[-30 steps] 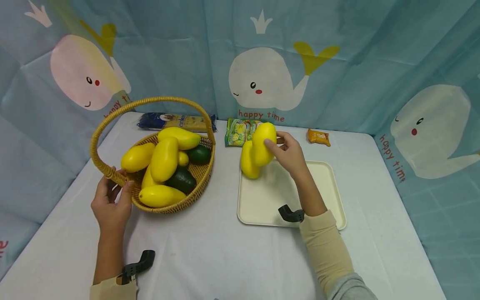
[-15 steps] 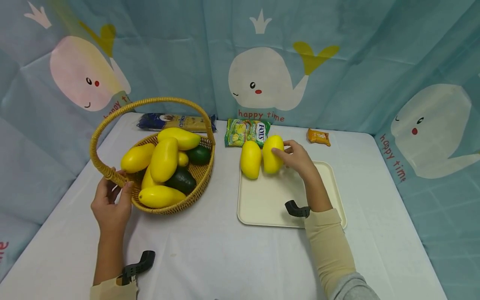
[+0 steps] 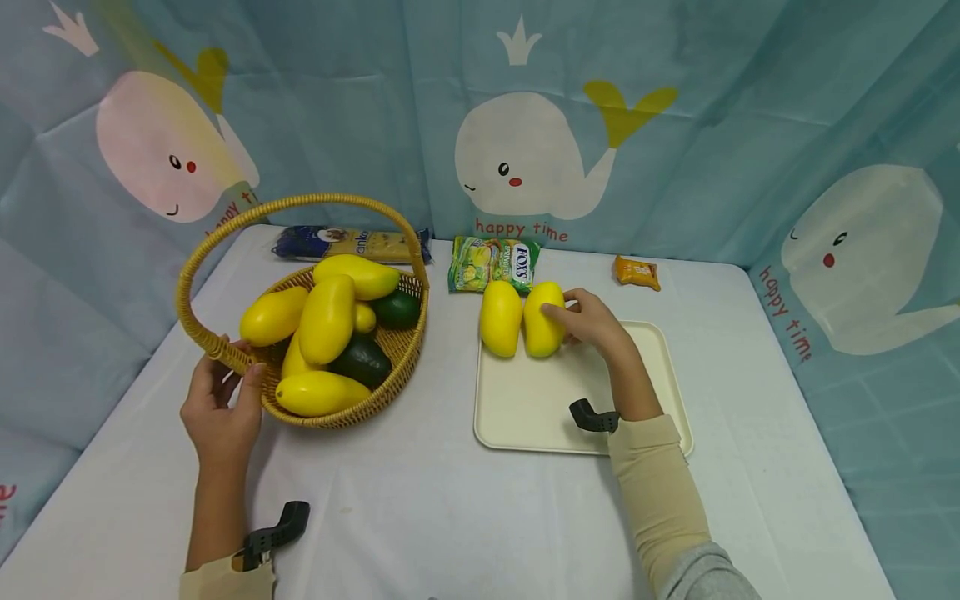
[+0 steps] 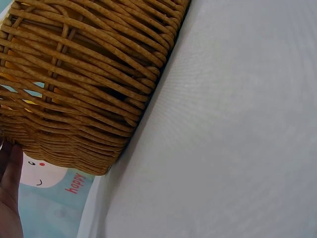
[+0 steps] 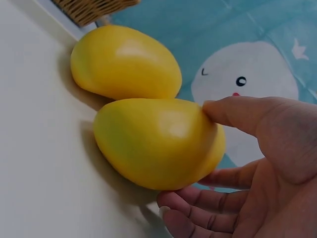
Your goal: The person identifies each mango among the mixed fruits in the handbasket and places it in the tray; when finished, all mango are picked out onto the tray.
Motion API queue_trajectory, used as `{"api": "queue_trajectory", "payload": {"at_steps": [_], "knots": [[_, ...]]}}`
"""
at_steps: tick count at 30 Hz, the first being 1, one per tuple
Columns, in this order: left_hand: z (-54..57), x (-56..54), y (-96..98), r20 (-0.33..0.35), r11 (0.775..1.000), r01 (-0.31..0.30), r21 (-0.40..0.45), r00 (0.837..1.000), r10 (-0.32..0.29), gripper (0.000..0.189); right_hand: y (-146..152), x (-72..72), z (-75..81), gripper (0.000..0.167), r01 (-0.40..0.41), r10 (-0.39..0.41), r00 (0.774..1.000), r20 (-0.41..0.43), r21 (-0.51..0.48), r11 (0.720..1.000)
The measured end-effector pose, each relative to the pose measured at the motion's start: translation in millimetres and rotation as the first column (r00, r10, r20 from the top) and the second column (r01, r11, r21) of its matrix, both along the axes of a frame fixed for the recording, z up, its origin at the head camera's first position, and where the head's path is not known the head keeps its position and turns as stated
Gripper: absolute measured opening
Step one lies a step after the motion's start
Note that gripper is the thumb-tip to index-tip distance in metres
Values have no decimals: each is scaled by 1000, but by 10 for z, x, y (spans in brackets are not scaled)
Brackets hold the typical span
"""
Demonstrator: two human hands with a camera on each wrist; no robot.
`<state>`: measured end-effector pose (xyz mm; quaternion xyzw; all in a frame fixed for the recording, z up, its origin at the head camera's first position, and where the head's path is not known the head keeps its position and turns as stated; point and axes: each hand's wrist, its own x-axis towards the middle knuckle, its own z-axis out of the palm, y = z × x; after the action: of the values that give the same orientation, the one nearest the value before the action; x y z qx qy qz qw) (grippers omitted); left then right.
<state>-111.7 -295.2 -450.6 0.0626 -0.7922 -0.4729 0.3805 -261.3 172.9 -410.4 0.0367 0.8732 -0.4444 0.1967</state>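
Blue whale-print cloth (image 3: 337, 125) beyond, left hand (image 3: 222, 408) grips tan wicker basket (image 3: 396, 390); right hand (image 3: 596, 323) pinches oval yellow mango (image 3: 542, 332) (hasty release risks rolling).

The right hand (image 5: 277, 181) holds the nearer yellow mango (image 5: 158, 144), thumb (image 5: 237, 111) on its upper side, fingers (image 5: 213, 198) along its lower side. A 2nd yellow mango (image 5: 126, 62) lies just behind; whether the 2 touch is unclear. Shadows fall on a pale surface (image 5: 39, 139) at left. Part of a wicker basket (image 5: 91, 7) shows above, before a blue curtain (image 5: 198, 25) with a white whale print (image 5: 262, 69).
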Motion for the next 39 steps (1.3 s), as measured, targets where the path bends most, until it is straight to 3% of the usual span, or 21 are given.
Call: {"api": "queue_trajectory", "payload": {"at_steps": [13,29,39], "knots": [[0,-11,5,0,1000,6,17,1000,-6,54,42,-12,-26,73,3,-3,1000,25,-29,1000],[14,-15,19,-2,1000,3,10,1000,-3,54,4,-10,-22,70,20,-20,1000,-3,-65,998],[1,-14,15,-1,1000,2,5,1000,-2,53,14,-18,-32,78,27,-26,1000,8,-31,999]]}}
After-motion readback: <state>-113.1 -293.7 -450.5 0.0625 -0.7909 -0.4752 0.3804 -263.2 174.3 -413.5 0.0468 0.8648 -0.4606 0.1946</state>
